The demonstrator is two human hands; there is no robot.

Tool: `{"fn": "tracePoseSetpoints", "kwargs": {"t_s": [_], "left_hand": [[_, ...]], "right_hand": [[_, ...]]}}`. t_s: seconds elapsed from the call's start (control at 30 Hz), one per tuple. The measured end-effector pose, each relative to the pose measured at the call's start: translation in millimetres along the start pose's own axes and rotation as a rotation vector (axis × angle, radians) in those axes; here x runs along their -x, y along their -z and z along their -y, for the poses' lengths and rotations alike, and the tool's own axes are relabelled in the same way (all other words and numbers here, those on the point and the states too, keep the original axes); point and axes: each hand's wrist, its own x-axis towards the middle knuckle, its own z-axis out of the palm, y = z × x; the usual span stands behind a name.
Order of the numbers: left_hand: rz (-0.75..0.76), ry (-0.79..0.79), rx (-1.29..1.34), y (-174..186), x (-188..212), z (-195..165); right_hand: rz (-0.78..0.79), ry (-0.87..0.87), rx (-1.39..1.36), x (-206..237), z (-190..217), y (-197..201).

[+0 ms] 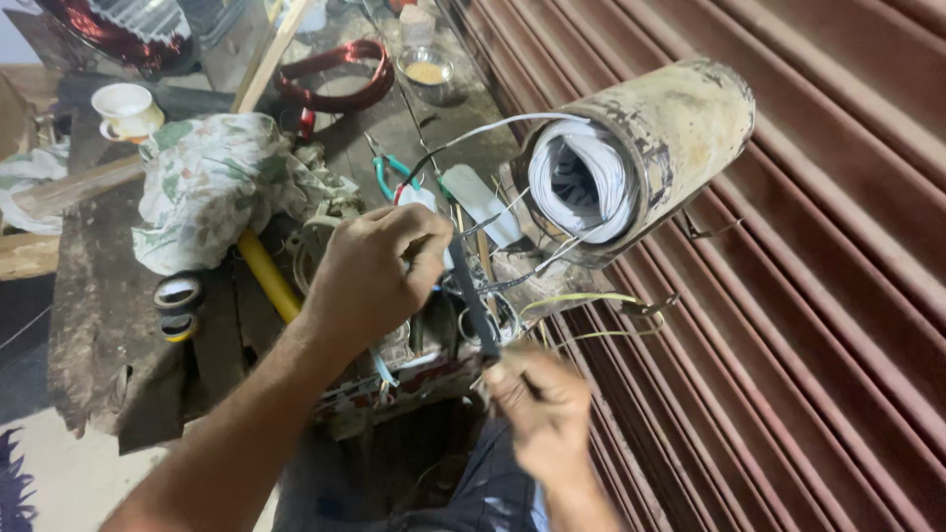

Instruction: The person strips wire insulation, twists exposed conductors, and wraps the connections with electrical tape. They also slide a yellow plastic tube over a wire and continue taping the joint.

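Observation:
A worn cylindrical motor casing (670,138) lies on its side, with white insulation sheets (581,177) packed in its open end and thin wires (532,258) trailing out. My left hand (379,276) is closed on the upper end of a dark narrow strip (475,300) just in front of the casing. Lower down, my right hand (542,409), blurred, pinches the strip's other end. The strip runs taut and slanted between the two hands. Yellowish wires (591,299) loop beside it.
A maroon ribbed shutter (818,296) fills the right. On the cluttered bench sit a floral cloth (212,182), white cup (123,108), copper wire coil (340,79), small bowl (426,69), green-handled pliers (392,172), yellow handle (268,278) and two tape rolls (177,296).

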Motion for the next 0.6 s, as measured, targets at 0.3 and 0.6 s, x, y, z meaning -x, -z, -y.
{"fn": "tracePoseSetpoints", "kwargs": {"t_s": [0.3,0.6], "left_hand": [[-0.073,-0.101,-0.284,-8.9,15.4,-9.4],[-0.023,-0.148,-0.476,-7.4,14.6,-12.0]], "right_hand": [[0.299,0.300,0.430,-137.9,44.3,16.4],[0.613,0.167,0.727,-201.3,16.6,-15.5]]}}
